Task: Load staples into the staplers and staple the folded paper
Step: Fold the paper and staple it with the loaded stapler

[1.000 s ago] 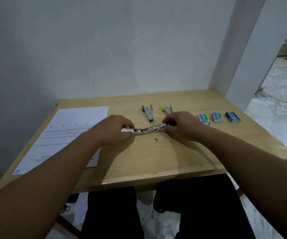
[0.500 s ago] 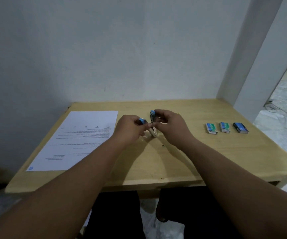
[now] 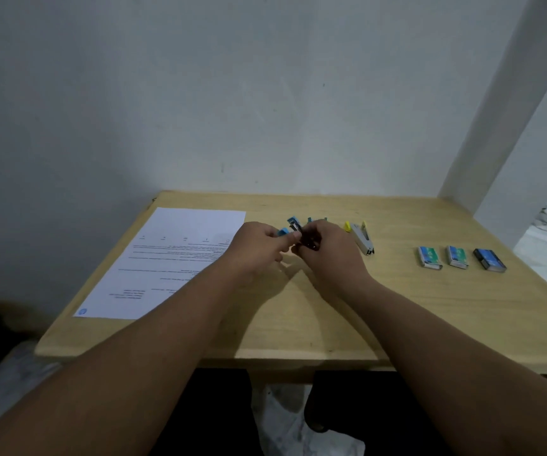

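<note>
Now the small blue-handled metal stapler [image 3: 293,229] is folded up into a tight V between the two hands, where a second ago it lay stretched out flat and open along the pale wooden tabletop [image 3: 413,301]. The left hand [image 3: 259,250] holds one blue end in a narrow grip of thumb and fingers; the right hand [image 3: 326,250] pinches the dark middle part, fingers curled round it. Whether staples already sit in the channel I cannot tell, as the fingers hide it.

Just right of the grip lies the yellow-tipped grey stapler [image 3: 361,236], untouched, and a green-tipped one [image 3: 316,220] peeks out just behind the right hand. Well to the right of the grip sit two green staple boxes [image 3: 430,257] and a dark blue box [image 3: 489,259], all closed. The white printed sheet of paper [image 3: 173,258] lies flat to the left of the grip, not yet folded.

I judge the folding-up as either a check of the hinge or the closing after inspection; loading seems hardly begun.
</note>
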